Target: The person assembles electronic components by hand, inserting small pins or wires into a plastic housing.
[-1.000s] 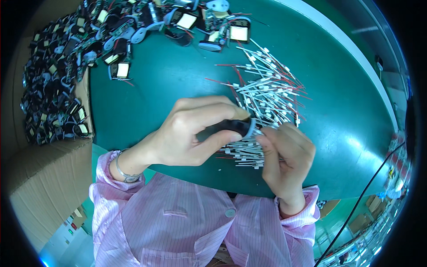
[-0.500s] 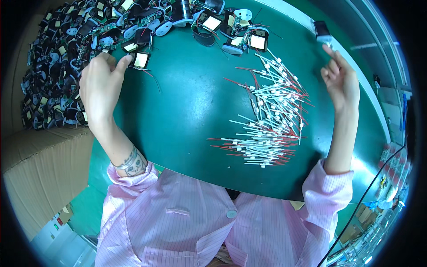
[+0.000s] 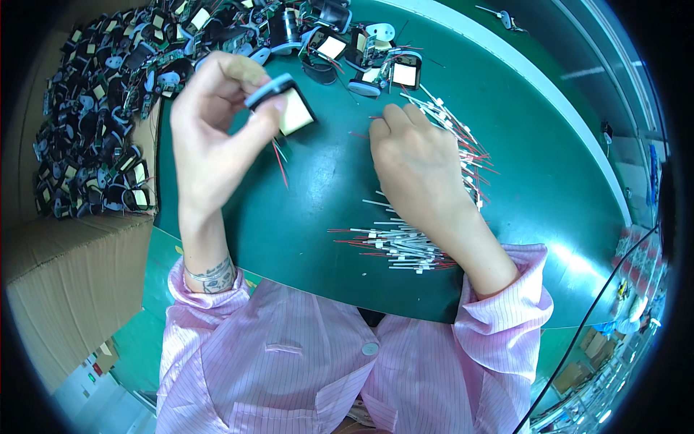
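Observation:
My left hand (image 3: 213, 141) is raised over the table's left part, thumb and fingers closed on a black electronic housing (image 3: 296, 114) with a grey rounded end and a pale yellow pad. Thin red and pale wires hang from the housing. My right hand (image 3: 416, 155) lies back-up over the upper part of a pile of white cable leads (image 3: 412, 242) with red wire ends. Its fingers are bent down and their tips are hidden, so what they grip cannot be made out.
Many similar black housings (image 3: 79, 145) are heaped at the left, beside a cardboard box (image 3: 72, 267). Several more (image 3: 405, 74) lie along the far side of the green table (image 3: 318, 246). A pale raised edge (image 3: 549, 94) borders the table at the right. Beyond it lies a small metal item (image 3: 502, 18).
My left hand has lifted the housing off the table and moved it rightward. My right hand has come left from the far right edge onto the leads; the black piece by it has gone from view.

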Demonstrator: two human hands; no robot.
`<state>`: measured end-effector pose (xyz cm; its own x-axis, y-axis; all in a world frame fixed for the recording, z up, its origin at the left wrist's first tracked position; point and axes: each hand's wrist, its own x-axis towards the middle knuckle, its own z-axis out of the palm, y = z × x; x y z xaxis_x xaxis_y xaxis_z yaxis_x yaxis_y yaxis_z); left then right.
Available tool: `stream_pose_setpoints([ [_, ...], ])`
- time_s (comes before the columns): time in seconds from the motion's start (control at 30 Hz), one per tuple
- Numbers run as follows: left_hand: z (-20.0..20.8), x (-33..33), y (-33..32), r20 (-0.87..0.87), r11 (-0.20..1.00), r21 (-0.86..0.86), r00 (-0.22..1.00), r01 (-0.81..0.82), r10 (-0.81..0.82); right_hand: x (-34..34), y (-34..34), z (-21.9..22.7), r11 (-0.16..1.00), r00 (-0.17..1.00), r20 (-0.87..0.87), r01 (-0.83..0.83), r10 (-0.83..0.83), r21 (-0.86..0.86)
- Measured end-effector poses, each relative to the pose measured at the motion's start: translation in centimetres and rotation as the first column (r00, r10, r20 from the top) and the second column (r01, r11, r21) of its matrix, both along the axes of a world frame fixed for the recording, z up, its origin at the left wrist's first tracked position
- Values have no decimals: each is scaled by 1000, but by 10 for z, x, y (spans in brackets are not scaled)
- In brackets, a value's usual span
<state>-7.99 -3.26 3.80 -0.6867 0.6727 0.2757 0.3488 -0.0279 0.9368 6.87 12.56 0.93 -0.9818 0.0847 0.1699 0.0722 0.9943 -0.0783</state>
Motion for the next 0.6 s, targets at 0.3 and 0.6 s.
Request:
stream_pose_setpoints([
  [0.3, -10, 33, 20, 447, 607, 740, 464, 289, -765, 29, 17, 18, 749, 898, -357, -48, -258, -661],
  [0.6, -20, 44, 25, 484, 877, -20, 772, 480, -412, 91, -19, 15, 360, 845, -178, 18, -504, -933],
])
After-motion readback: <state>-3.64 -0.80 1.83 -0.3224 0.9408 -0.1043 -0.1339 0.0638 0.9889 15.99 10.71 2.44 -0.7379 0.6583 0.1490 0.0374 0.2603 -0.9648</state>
